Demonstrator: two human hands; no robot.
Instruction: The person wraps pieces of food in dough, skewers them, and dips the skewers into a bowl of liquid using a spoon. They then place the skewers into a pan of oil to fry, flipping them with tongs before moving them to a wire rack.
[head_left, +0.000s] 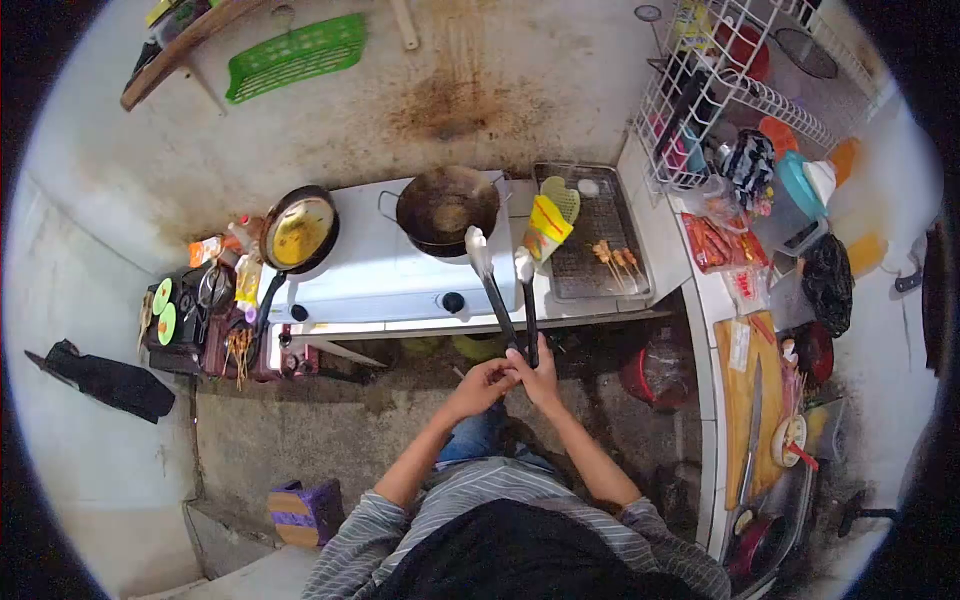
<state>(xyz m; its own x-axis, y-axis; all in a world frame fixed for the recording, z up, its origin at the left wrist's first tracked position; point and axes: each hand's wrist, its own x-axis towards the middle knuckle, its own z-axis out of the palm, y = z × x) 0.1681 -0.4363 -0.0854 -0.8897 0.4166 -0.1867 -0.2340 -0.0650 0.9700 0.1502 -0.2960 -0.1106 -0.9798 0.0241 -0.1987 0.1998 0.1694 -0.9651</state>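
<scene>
A pair of tongs with black handles and pale metal tips points away from me, its arms spread apart. My right hand grips it near the handle end. Beside it, my left hand has its fingers curled in at the same end, partly hidden against the right hand. Beyond the tips a dark wok sits on the white gas stove. Right of the tips lies a yellow packet. Several meat skewers rest on a wire rack tray.
A frying pan with yellow liquid stands on the stove's left side. More skewers lie at far left. On the right counter are a cutting board with a long knife, red sausage packs and a white dish rack.
</scene>
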